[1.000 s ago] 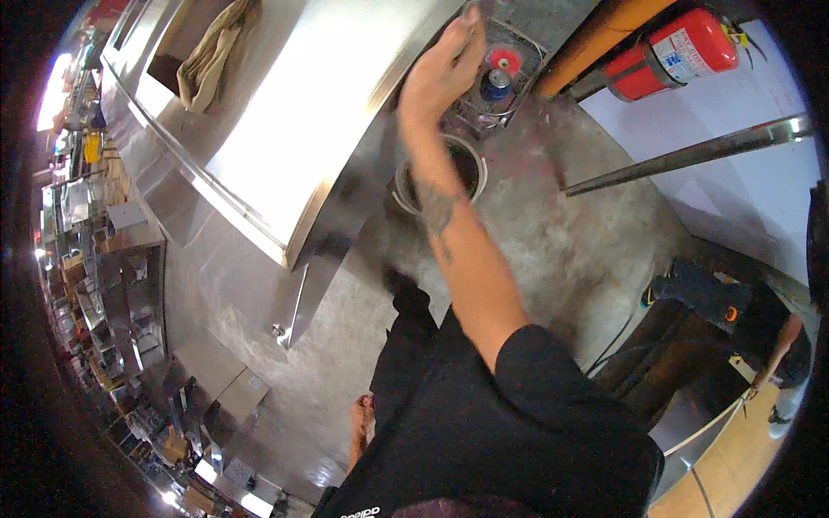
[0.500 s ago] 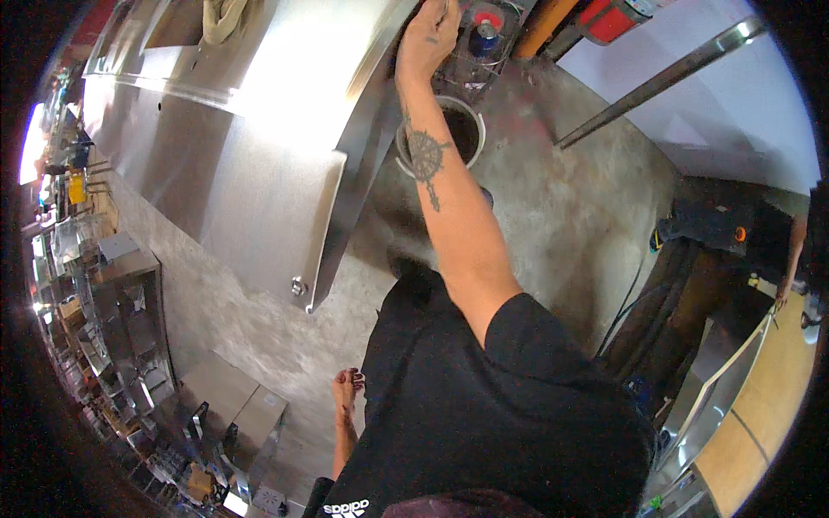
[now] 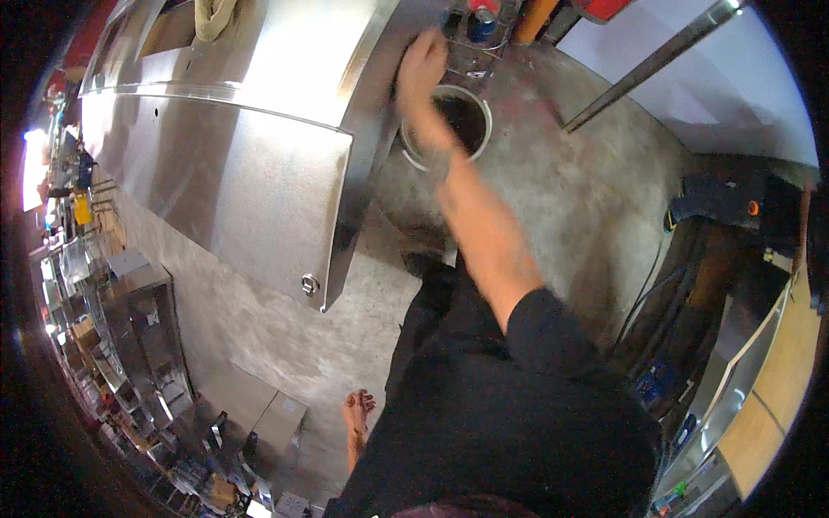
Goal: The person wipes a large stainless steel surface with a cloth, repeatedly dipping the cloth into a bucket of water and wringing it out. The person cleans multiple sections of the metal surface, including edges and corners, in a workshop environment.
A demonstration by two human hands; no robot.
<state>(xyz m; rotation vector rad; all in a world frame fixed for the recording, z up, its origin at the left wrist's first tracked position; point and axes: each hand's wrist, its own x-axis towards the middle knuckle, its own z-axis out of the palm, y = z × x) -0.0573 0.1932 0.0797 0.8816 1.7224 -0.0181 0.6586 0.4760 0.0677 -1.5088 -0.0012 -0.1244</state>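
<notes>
My right arm reaches forward along the side of a large stainless steel cabinet [image 3: 259, 190]. Blurred by motion, my right hand [image 3: 423, 65] is beside the cabinet's side face; its fingers are too smeared to read, and whether it touches the metal is unclear. Under that forearm, a round bucket [image 3: 486, 129] with a pale rim and dark inside stands on the floor. Low at my left side hangs my left hand [image 3: 357, 407], its fingers loosely bent and apart, with nothing visible in them. A small round latch [image 3: 309, 283] sits at the cabinet panel's near corner.
Beyond the bucket is a dark rack with a blue can [image 3: 482, 30]. A metal bar [image 3: 652, 69] slants at the right before a pale wall. Cardboard [image 3: 237, 393] lies at lower left, near crowded shelves. Wood panels [image 3: 768, 406] stand at right.
My right hand has come back slightly toward me from the cabinet's far side edge. The view has shifted a little, and my left hand still hangs low.
</notes>
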